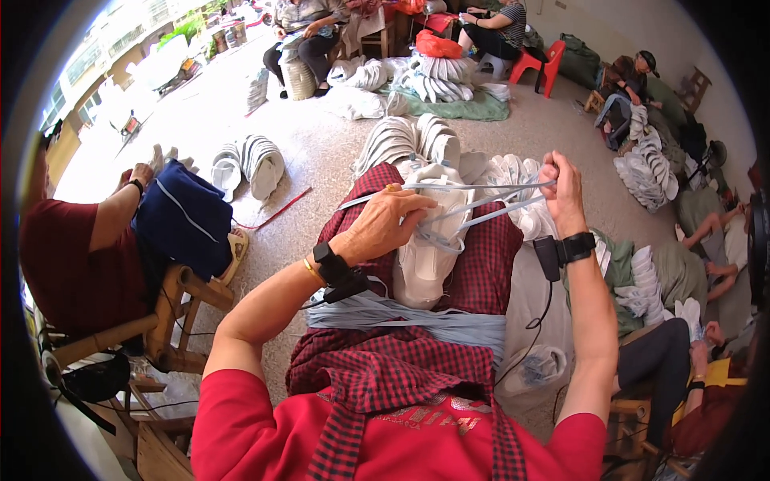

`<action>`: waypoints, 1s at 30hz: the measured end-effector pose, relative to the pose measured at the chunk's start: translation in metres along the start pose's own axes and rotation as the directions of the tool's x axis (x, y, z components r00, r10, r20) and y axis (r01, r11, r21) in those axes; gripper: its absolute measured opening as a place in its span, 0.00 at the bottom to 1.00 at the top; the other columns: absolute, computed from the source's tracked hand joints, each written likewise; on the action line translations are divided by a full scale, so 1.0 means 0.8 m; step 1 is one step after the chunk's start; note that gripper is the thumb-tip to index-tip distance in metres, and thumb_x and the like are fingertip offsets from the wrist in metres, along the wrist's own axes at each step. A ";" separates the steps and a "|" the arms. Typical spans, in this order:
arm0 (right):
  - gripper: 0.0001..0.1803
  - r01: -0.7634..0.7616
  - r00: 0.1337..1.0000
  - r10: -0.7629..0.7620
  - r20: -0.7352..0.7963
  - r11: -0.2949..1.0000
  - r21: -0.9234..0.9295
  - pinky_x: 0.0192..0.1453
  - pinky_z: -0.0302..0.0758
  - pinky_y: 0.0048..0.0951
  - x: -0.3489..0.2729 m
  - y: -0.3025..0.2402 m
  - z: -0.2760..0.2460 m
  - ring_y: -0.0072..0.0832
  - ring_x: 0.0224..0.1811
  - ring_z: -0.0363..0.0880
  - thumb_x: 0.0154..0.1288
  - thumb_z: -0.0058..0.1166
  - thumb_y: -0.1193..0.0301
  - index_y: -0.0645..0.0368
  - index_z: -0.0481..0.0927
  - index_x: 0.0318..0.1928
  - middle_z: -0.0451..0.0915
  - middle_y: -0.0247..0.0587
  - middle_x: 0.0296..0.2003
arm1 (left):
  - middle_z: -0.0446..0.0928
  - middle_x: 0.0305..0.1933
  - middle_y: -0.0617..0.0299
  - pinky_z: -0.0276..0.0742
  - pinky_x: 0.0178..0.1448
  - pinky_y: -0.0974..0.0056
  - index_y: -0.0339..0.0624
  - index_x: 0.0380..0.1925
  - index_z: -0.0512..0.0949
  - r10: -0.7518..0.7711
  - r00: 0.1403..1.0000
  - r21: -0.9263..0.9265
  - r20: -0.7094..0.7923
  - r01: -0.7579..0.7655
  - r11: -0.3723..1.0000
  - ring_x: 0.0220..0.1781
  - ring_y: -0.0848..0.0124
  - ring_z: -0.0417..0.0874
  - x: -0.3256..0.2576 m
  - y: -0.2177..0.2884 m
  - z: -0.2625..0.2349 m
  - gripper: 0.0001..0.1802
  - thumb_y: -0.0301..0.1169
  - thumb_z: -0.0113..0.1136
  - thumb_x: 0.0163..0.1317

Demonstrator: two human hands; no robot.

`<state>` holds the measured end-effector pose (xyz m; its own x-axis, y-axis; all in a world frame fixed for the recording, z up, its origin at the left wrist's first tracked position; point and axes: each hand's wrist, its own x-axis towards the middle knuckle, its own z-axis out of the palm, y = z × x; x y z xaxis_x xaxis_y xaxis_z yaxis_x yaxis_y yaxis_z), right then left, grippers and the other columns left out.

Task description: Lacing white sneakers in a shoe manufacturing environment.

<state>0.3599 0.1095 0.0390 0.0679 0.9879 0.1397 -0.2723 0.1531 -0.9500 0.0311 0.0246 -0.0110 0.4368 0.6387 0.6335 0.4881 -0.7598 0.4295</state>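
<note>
From here, the right grip (563, 188) is curled tight on pale blue strips (481, 187), with the white shoe (421, 268) to its left, long axis pointing toward the red shirt (241, 425), nearer the half-curled left grip (389, 220), whose hold I can't make out

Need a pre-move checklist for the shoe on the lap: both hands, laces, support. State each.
1. White shoe supported: ok, resting on the plaid apron over the lap.
2. Right hand gripping the laces: ok, closed on them.
3. Laces drawn straight between shoe and right hand: ok, no obvious sag.
4. Shoe unobstructed: not ok, left hand covers part of its edge.
5. Left-hand fingers pinching a lace: cannot tell.
6. Pale lace bundle apart from the shoe: cannot tell, they meet in view.
</note>
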 end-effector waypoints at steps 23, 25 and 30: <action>0.16 0.153 0.941 -0.190 0.281 0.977 0.149 0.27 0.66 0.18 -0.045 -0.079 0.147 0.19 0.27 0.75 0.75 0.46 0.62 0.64 0.79 0.41 0.79 0.35 0.30 | 0.86 0.37 0.53 0.73 0.26 0.72 0.31 0.56 0.76 -0.545 0.833 -0.639 0.089 0.468 0.610 0.29 0.75 0.85 0.042 0.034 -0.001 0.17 0.28 0.46 0.73; 0.18 0.192 0.973 -0.196 0.119 0.981 0.041 0.33 0.74 0.19 -0.028 -0.062 0.114 0.27 0.36 0.85 0.75 0.45 0.60 0.63 0.79 0.43 0.83 0.39 0.33 | 0.86 0.42 0.51 0.73 0.30 0.76 0.30 0.54 0.76 -0.612 0.782 -0.742 0.120 0.480 0.468 0.36 0.74 0.87 0.019 0.013 -0.027 0.16 0.29 0.44 0.75; 0.18 0.036 0.990 -0.032 0.135 0.999 -0.025 0.35 0.79 0.22 -0.026 -0.010 0.052 0.30 0.37 0.86 0.74 0.46 0.58 0.61 0.78 0.46 0.84 0.39 0.33 | 0.84 0.51 0.49 0.77 0.39 0.73 0.29 0.53 0.76 -0.708 0.639 -0.864 0.300 0.497 0.083 0.48 0.69 0.87 -0.034 -0.033 -0.053 0.18 0.30 0.40 0.76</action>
<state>0.3204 0.0886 0.0555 -0.0534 0.9770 0.2063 -0.2452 0.1874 -0.9512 -0.0259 0.0222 -0.0121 0.1598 0.9828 -0.0924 -0.3946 0.1494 0.9066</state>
